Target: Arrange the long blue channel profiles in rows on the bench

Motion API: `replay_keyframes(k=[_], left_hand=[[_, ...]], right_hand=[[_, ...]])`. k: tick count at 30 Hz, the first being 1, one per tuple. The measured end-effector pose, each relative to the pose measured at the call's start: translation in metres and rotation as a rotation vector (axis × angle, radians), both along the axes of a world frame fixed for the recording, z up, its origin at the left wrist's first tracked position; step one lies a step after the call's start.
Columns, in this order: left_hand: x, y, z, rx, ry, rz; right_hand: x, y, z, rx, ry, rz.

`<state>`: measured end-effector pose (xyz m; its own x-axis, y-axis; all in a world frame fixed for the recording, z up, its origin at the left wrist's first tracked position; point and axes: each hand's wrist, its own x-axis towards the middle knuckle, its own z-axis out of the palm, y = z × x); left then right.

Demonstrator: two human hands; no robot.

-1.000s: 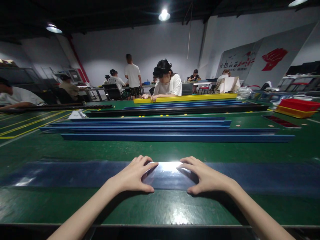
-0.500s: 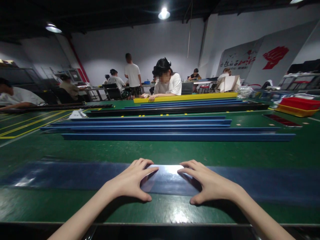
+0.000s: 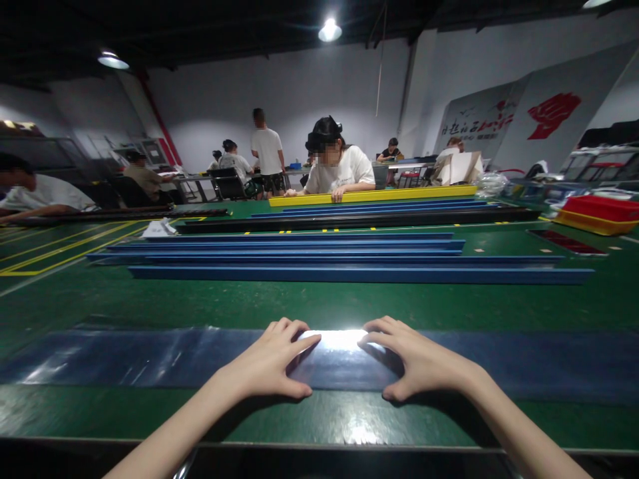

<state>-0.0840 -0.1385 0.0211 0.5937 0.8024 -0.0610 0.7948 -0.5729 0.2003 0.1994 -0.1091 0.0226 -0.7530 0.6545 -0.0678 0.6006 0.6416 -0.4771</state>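
Observation:
A long, flat, glossy blue strip [image 3: 339, 366], shiny like plastic film, lies across the near part of the green table and runs toward both sides of the view. Over its middle, my left hand [image 3: 279, 359] is open, thumb by the near edge and fingers by the far edge. My right hand [image 3: 404, 362] mirrors it a short gap away, its fingers also spread. Both hands seem to touch the strip; their undersides are hidden. Wrinkles and bright reflections show on its left part.
Several blue channel-like profiles [image 3: 359, 275] lie beyond the strip. Farther back are a black bar [image 3: 349, 219] and a long yellow profile [image 3: 389, 195], with a co-worker's hand [image 3: 339, 193] on it. Red bins [image 3: 599, 211] and a dark phone-like slab [image 3: 569, 242] sit at right.
My hands have shifted slightly to the right in view, still spread over the strip. More creases show on the strip's left part. The co-worker's hand moved right along the yellow profile.

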Motion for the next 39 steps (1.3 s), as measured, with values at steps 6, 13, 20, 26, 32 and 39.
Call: replay_keyframes(k=[6, 13, 20, 26, 32, 39], left_hand=[[-0.002, 0.001, -0.003, 0.003, -0.032, -0.021], [0.002, 0.028, 0.013, -0.106, -0.058, -0.103], [0.017, 0.099, 0.014, 0.323, -0.011, 0.113], [0.018, 0.151, 0.014, 0.406, -0.025, 0.255], [0.02, 0.2, 0.023, 0.412, 0.053, 0.327], [0.029, 0.264, 0.019, 0.314, 0.034, 0.428]], right_hand=[[0.003, 0.001, 0.0, -0.043, -0.002, -0.001], [0.006, 0.024, 0.008, -0.107, 0.017, 0.027], [0.018, 0.093, 0.0, 0.41, 0.033, -0.299], [0.03, 0.135, 0.008, 0.564, -0.065, -0.368], [0.042, 0.183, 0.014, 0.589, -0.172, -0.432], [0.048, 0.243, 0.012, 0.522, -0.241, -0.511]])
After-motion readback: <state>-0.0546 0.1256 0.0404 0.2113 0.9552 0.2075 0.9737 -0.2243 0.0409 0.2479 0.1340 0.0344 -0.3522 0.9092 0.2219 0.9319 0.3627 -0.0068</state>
